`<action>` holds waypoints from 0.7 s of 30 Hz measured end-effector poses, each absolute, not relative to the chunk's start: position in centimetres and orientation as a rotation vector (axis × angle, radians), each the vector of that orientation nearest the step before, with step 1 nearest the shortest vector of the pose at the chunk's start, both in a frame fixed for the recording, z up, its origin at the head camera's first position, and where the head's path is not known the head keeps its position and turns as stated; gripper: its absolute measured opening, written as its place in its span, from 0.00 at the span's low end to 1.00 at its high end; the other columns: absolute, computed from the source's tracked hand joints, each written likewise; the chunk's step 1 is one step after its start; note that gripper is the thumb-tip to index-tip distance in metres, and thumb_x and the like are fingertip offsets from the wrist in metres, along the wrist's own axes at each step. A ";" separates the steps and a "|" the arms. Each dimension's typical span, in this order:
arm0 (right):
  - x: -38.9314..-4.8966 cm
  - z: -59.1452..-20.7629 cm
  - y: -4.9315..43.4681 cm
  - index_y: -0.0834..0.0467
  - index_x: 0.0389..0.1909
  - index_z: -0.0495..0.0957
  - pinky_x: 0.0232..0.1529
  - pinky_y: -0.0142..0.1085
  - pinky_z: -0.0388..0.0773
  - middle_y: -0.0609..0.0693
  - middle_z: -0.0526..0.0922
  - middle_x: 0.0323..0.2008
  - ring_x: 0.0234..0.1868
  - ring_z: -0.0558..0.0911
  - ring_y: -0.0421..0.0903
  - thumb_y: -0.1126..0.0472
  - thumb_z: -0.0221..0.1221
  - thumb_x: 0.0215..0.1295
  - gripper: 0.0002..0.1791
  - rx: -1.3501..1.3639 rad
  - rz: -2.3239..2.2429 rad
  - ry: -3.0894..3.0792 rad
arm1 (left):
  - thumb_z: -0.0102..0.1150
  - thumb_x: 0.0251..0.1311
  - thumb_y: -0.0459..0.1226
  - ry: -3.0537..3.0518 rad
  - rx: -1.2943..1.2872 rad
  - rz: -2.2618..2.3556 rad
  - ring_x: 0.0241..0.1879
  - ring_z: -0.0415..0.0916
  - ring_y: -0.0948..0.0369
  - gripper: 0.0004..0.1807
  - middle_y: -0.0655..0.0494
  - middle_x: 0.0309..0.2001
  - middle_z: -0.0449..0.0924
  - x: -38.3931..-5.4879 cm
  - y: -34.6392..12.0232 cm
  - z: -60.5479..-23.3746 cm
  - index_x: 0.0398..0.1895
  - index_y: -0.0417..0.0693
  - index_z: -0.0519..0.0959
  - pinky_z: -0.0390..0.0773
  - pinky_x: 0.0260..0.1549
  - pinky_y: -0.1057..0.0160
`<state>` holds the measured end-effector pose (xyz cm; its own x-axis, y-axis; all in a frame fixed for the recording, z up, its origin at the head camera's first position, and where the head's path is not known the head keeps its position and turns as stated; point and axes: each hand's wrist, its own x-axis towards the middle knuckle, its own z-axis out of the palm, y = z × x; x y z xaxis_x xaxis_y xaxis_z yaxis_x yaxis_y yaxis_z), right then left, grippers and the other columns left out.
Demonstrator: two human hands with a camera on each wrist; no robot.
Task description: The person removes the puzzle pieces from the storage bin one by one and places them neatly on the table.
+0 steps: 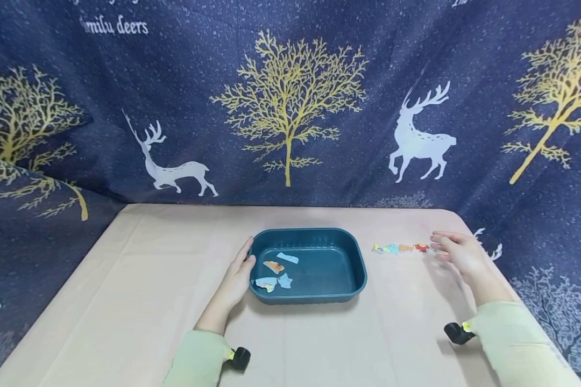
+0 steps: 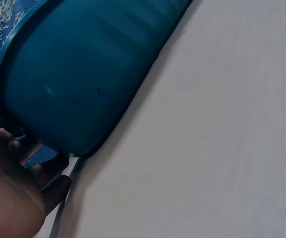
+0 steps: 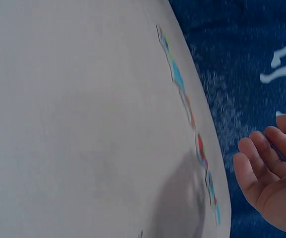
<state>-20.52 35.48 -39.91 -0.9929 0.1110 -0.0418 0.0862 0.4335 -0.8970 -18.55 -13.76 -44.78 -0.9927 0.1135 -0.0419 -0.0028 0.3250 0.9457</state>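
Observation:
A dark teal plastic basin point(image 1: 307, 298) stands in the middle of the table. My left hand point(image 1: 236, 277) holds its left end, thumb at the rim; in the left wrist view the fingers point(image 2: 48, 171) curl against the lower corner. Several small paper-like cutouts lie inside, among them an orange piece point(image 1: 273, 266) and a pale blue strip point(image 1: 288, 258). To the right of the basin, several more colourful cutouts form a row, including a red piece point(image 1: 421, 248) and an orange piece point(image 1: 405, 248). Over the row's right end hovers my right hand point(image 1: 460, 255), fingers loosely bent, nothing visibly held.
A pale cloth covers the table point(image 1: 140, 274). Behind it hangs a dark blue curtain point(image 1: 252, 188) printed with deer and yellow trees. Small black devices point(image 1: 459, 333) sit at both wrists. The right hand's shadow falls on the table near the row.

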 end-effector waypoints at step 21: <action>-20.2 -38.6 29.2 0.72 0.63 0.63 0.44 0.28 0.81 0.51 0.82 0.51 0.42 0.81 0.27 0.49 0.49 0.71 0.32 0.009 1.711 -2.689 | 0.31 0.75 0.43 2.475 0.090 1.768 0.76 0.37 0.51 0.28 0.55 0.76 0.42 -18.4 -13.7 -44.4 0.76 0.56 0.45 0.41 0.73 0.46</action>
